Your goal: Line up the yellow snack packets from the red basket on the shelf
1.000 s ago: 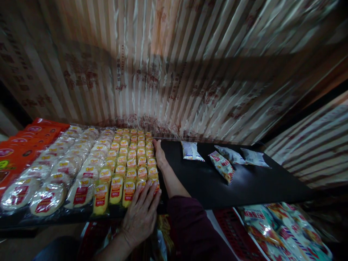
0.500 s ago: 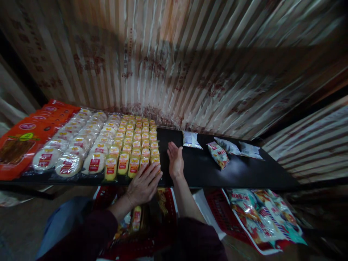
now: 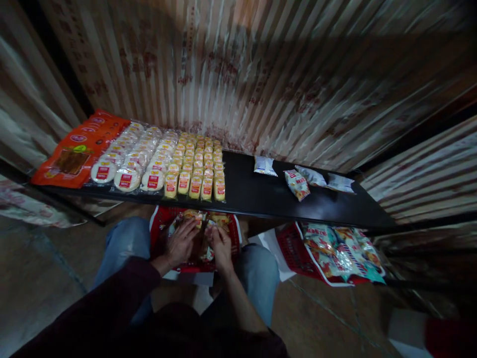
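Both my hands are down in a red bag that lies on the floor between my knees, under the front edge of the black shelf. My left hand lies with fingers apart on small yellow packets inside the bag. My right hand reaches in beside it, its fingertips buried among the packets, so its grip is hidden. On the shelf above, rows of yellow packets stand next to rows of round white packs.
Orange flat packs fill the shelf's left end. Several loose white snack bags lie at its right. A second opened red bag of packets sits on the floor to the right. A striped curtain hangs behind the shelf.
Both hands left the shelf and dropped into the red bag below. The view pulled back and down, so my knees and the floor now show.
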Demonstrator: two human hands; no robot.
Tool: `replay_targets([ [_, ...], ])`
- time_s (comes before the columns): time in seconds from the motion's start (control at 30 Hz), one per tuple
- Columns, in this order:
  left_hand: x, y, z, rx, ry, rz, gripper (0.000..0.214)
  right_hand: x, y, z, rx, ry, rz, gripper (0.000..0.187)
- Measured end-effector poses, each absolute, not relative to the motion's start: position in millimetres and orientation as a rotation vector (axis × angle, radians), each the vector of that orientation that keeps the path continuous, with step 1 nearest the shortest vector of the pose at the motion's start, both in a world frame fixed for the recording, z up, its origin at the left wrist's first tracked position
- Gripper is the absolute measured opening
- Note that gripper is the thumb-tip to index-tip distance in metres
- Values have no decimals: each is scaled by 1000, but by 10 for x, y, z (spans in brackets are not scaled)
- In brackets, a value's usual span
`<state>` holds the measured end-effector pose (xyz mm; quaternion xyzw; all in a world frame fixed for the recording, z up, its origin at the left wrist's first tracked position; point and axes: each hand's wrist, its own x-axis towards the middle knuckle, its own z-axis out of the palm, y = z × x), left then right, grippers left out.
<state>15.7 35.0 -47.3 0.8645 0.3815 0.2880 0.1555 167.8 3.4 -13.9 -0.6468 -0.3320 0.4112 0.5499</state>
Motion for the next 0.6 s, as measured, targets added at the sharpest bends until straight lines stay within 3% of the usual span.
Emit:
replay_targets([
  [0.2,156,147,-585,2193,1180,404,47,1675,19,-287,-2052,-1299,981,28],
  [0.37,323,81,-515,1986,1360,132,57,1676,-29,-327,-2168,-1448,998,25],
  [0.6,554,325,-472,1727,1620,15,38,1680,54,-366,-2253,-1483,987,33],
])
